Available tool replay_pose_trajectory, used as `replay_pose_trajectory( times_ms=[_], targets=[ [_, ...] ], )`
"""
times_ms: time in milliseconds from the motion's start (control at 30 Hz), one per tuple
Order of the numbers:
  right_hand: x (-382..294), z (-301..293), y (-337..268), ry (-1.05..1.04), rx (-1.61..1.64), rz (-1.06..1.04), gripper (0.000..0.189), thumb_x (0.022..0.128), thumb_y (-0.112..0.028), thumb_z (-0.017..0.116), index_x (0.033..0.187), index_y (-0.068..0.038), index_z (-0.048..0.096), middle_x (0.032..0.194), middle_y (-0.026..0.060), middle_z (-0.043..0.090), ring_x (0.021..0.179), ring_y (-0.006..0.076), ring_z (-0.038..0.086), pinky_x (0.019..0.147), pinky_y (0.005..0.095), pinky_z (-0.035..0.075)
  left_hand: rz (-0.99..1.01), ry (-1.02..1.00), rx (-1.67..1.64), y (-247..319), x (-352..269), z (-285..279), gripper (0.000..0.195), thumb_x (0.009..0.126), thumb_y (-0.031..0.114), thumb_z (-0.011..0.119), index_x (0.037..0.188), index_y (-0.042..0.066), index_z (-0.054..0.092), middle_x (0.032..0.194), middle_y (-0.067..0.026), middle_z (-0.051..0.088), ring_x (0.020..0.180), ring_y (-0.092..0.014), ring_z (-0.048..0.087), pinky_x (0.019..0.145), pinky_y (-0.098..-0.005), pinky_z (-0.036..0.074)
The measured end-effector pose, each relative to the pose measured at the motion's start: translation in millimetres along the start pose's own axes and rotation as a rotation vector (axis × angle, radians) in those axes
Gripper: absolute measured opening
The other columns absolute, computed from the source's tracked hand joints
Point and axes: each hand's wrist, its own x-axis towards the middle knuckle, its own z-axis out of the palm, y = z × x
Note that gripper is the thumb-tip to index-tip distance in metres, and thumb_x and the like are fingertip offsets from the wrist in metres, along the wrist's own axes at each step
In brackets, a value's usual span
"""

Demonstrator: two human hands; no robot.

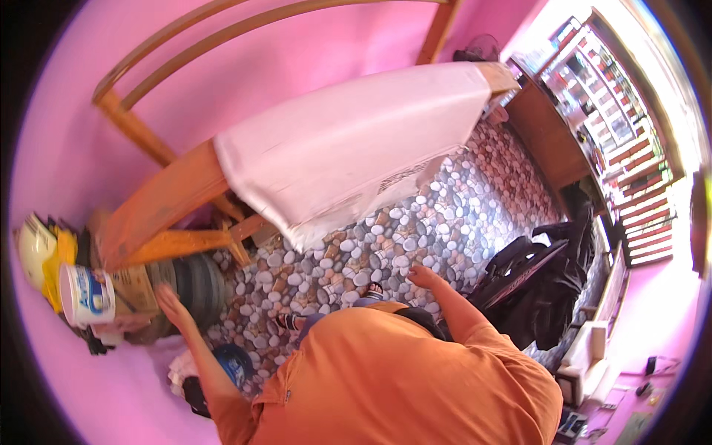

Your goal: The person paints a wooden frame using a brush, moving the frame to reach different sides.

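My left hand (173, 307) hangs beside a cardboard box (136, 289) and a white plastic bucket (87, 295); its fingers are apart and nothing is in them. Over the pebble-patterned floor, my right hand (424, 276) is partly curled, and whether it holds anything small cannot be told. In front of me stands a long wooden bench or table (167, 194) with a white cloth (356, 144) draped over most of its top. The cloth's near edge hangs down unevenly.
Dark tires or similar rings (203, 292) lie behind the box. A white helmet (36, 250) is at far left. Black bags (534, 283) lie on the right near a wooden cabinet (548, 133) and a white sofa (587, 356). A blue object (232, 364) lies by my left arm.
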Motion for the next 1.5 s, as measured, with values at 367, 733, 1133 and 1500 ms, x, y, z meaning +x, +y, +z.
replay_pose_trajectory(
  times_ms=[367, 733, 1133, 1500],
  targets=[
    [-8, -82, 152, 0.228, 0.404, 0.34, 0.045, 0.085, -0.037, 0.057, 0.115, -0.003, 0.063, 0.104, 0.0189, 0.067, 0.1, 0.031, 0.064, 0.087, 0.0381, 0.049, -0.657, -1.39, 0.415, -30, -333, 191, 0.034, 0.09, 0.033, 0.054, 0.092, 0.001, 0.064, 0.075, -0.0144, 0.066, 0.062, -0.024, 0.062, 0.061, -0.0378, 0.05],
    [-7, -160, 217, 0.301, 0.73, 0.268, 0.044, 0.091, -0.028, 0.058, 0.125, 0.0, 0.055, 0.112, 0.0141, 0.066, 0.101, 0.0221, 0.064, 0.085, 0.0338, 0.05, -0.024, -1.515, 0.29, 177, -342, 567, 0.042, 0.089, 0.043, 0.058, 0.101, 0.004, 0.064, 0.091, -0.0145, 0.068, 0.089, -0.027, 0.066, 0.079, -0.0365, 0.05],
    [44, -393, 377, 0.427, 0.666, 0.37, 0.042, 0.091, -0.026, 0.059, 0.124, 0.0, 0.056, 0.101, 0.016, 0.069, 0.091, 0.0217, 0.067, 0.08, 0.032, 0.051, -0.013, -0.866, -0.307, 441, -395, 821, 0.078, 0.087, 0.026, 0.069, 0.14, 0.001, 0.019, 0.14, -0.0239, 0.029, 0.127, -0.036, 0.041, 0.095, -0.0455, 0.046],
    [242, -571, 377, 0.178, 0.489, -0.132, 0.041, 0.094, -0.028, 0.058, 0.125, 0.0, 0.055, 0.1, 0.0094, 0.068, 0.093, 0.0159, 0.064, 0.081, 0.0288, 0.049, 0.391, -0.56, 0.226, 553, -351, 894, 0.048, 0.082, 0.033, 0.073, 0.113, 0.0, 0.057, 0.107, -0.0184, 0.061, 0.097, -0.033, 0.059, 0.085, -0.044, 0.046]
  ],
)
